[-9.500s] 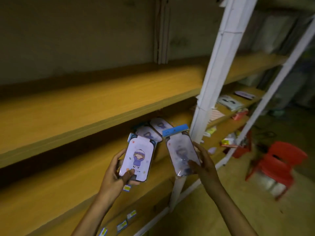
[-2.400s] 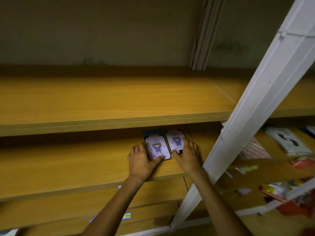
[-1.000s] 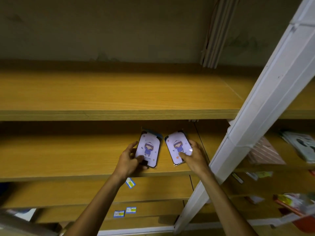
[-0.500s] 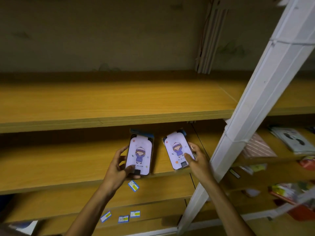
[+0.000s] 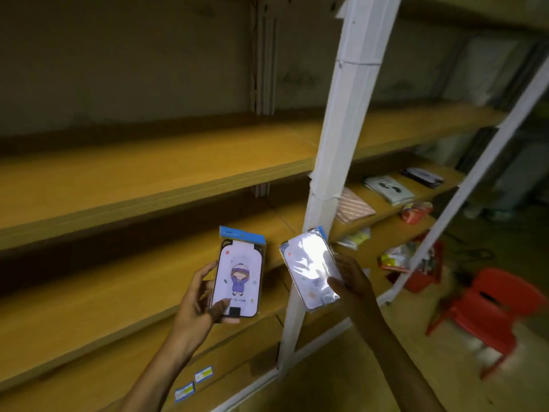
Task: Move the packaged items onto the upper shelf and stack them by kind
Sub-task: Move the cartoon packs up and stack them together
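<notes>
My left hand (image 5: pixel 197 301) grips a packaged phone case (image 5: pixel 239 276) with a cartoon child in purple and a blue header card. Beside it, my right hand (image 5: pixel 353 285) holds a second packaged phone case (image 5: pixel 309 270), tilted left, its front washed out by glare. Both packages are held in the air in front of the lower wooden shelf (image 5: pixel 104 295). The upper wooden shelf (image 5: pixel 142 179) lies above and behind them, bare in the part I see.
A white upright post (image 5: pixel 335 162) stands just behind the right package. Past it, the lower boards carry a striped pink packet (image 5: pixel 355 208), grey packaged items (image 5: pixel 389 190) and snack packets (image 5: pixel 398 257). A red plastic chair (image 5: pixel 490 307) stands on the floor at right.
Both hands lifted the two packages off the lower shelf and drew them back toward me. My view has swung right, and the right package now catches glare.
</notes>
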